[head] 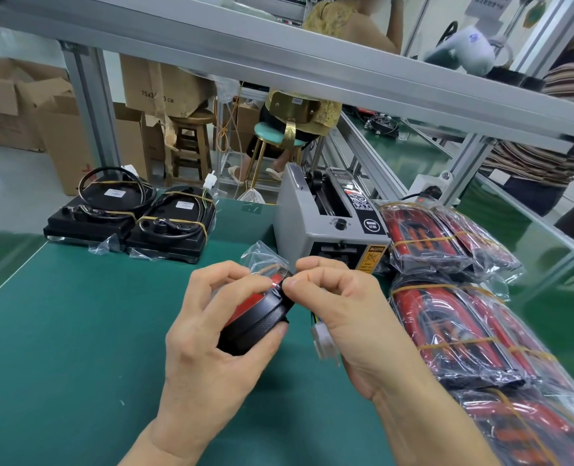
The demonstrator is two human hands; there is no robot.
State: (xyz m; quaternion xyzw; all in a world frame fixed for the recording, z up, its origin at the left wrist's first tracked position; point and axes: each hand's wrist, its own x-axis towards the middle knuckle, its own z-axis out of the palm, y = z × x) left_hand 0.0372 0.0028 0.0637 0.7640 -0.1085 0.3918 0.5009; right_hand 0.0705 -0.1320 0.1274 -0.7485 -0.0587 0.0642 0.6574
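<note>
Bagging looks nearly done: left hand [211, 327] grips the black-and-red lamp [262, 319] above the green mat [77, 331] near centre, right hand [339, 307] pinches the clear bag [262, 255] at the lamp's top edge; closing it and stacking with the finished packs [447, 327] at right remain.

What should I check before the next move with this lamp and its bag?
1. Left hand grips the lamp firmly: ok.
2. Right hand pinches the bag at the lamp's top edge: ok.
3. Bag fully covers the lamp: cannot tell, the fingers hide most of it.
4. Connector tucked in with the lamp: not ok, it hangs below the right hand.
5. Dispenser stands close behind the hands: ok.
6. Tape ready at its slot: cannot tell.
</note>
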